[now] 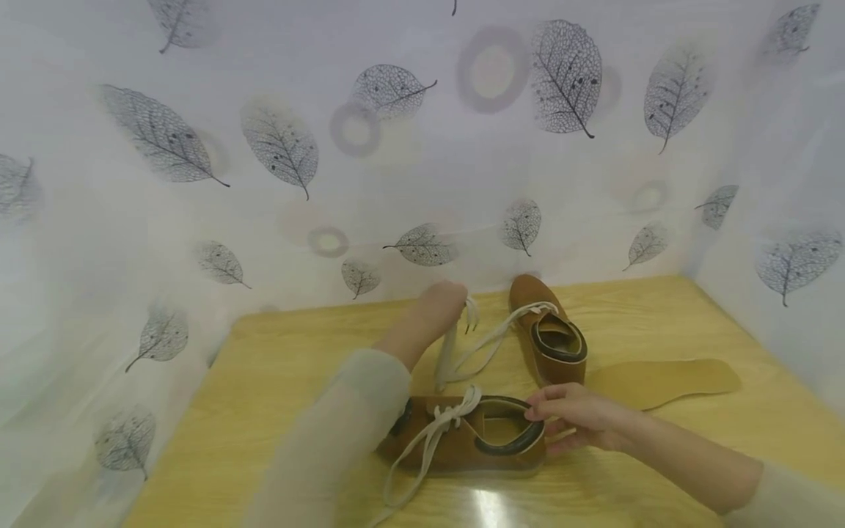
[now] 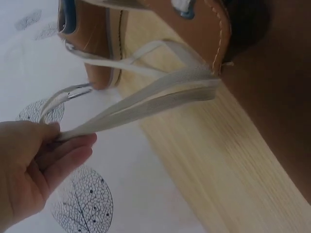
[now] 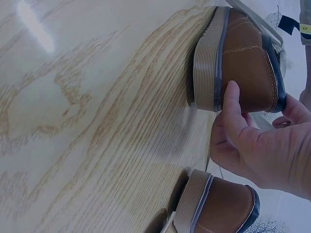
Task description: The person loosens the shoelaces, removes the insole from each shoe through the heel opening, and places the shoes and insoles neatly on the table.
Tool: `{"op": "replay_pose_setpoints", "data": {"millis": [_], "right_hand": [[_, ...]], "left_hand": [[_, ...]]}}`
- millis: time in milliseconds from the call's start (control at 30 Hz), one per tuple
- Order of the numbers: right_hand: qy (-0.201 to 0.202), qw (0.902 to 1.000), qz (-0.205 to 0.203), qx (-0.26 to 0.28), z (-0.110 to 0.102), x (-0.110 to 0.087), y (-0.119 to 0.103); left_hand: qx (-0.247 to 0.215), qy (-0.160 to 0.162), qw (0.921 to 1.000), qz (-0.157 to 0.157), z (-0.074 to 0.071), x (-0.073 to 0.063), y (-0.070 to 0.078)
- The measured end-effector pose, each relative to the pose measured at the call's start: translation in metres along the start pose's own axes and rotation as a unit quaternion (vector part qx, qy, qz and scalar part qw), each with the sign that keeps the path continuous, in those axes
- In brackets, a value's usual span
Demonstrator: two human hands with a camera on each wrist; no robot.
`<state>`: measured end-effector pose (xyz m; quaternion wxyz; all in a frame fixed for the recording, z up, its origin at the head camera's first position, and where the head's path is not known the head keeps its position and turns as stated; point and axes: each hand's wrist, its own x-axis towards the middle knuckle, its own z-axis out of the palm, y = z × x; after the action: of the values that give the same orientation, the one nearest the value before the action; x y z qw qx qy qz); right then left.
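My left hand (image 1: 444, 304) is raised beyond the near shoe and pinches pale flat shoelaces (image 2: 136, 108) between thumb and fingers. Two lace tips dangle from the pinch, and the taut strands slope down behind the near shoe; which shoe they come from I cannot tell. That brown leather shoe (image 1: 462, 458) lies sideways on the table, toe to the left, with a loosely looped lace (image 1: 429, 444) over its front. At its heel, my right hand (image 1: 584, 416) grips the dark padded collar and the back of the shoe (image 3: 245, 73).
A second brown shoe (image 1: 528, 290) stands farther back, toe away, its lace (image 1: 491, 337) trailing left. To its right lies a tan insole-shaped piece (image 1: 670, 383). The wooden table (image 1: 277, 396) meets a leaf-patterned curtain (image 1: 429, 169) at the back and sides.
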<state>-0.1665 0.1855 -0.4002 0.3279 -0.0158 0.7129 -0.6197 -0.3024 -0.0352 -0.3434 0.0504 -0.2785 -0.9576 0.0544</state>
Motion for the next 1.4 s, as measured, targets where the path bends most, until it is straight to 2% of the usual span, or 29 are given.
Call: {"op": "replay_pose_setpoints", "data": {"millis": [100,133,167,233,300,333,400,500,567,733,867,933,1033,1133,1233,1400], "right_hand": [[0.003,1.0,0.001,-0.003,0.0,0.001,-0.001],[0.004,1.0,0.002,-0.004,0.0,0.001,-0.001],[0.003,1.0,0.002,-0.004,0.0,0.002,-0.001],[0.002,1.0,0.002,-0.005,0.0,0.002,-0.001],[0.002,1.0,0.003,-0.004,0.0,0.002,-0.001],[0.001,1.0,0.004,-0.004,0.0,0.002,-0.001],[0.003,1.0,0.006,-0.005,0.0,0.003,-0.002],[0.005,0.9999,0.008,-0.006,0.0,0.003,-0.001],[0.006,0.9999,0.008,-0.006,-0.001,0.003,-0.001],[0.003,1.0,0.006,-0.003,-0.001,0.004,0.0],[0.003,1.0,0.006,-0.002,-0.001,0.004,0.0],[0.005,1.0,0.006,-0.001,-0.001,0.004,0.0],[0.004,1.0,0.005,-0.002,0.0,0.004,-0.001],[-0.001,1.0,0.002,-0.002,-0.001,0.003,-0.001],[-0.005,1.0,0.001,0.0,-0.001,0.003,-0.001],[-0.009,0.9999,-0.001,0.005,-0.002,0.004,0.0]], "left_hand": [[0.005,0.005,0.9995,-0.03,0.015,0.012,0.001],[0.012,0.026,0.9991,-0.031,0.032,0.023,-0.004],[0.019,0.049,0.9983,-0.026,0.048,0.033,-0.009],[0.002,0.05,0.9985,-0.025,0.064,0.044,-0.015],[-0.022,0.042,0.9988,-0.01,0.068,0.045,-0.015],[-0.032,0.04,0.9987,0.0,0.067,0.044,-0.014],[-0.065,0.005,0.9978,-0.004,0.039,0.02,-0.002],[-0.073,0.02,0.9971,0.011,0.015,-0.005,0.009],[-0.08,0.017,0.9966,0.011,0.009,-0.012,0.011],[-0.065,0.01,0.9977,0.019,0.006,-0.017,0.013],[-0.051,0.039,0.9975,0.031,0.0,-0.023,0.015],[-0.057,0.071,0.9951,0.038,-0.005,-0.029,0.016],[-0.068,0.134,0.9865,0.064,-0.011,-0.043,0.017],[-0.067,0.209,0.9705,0.099,-0.012,-0.059,0.019],[-0.067,0.268,0.9531,0.123,-0.012,-0.074,0.02],[-0.093,0.335,0.9251,0.152,-0.012,-0.096,0.022]]}}
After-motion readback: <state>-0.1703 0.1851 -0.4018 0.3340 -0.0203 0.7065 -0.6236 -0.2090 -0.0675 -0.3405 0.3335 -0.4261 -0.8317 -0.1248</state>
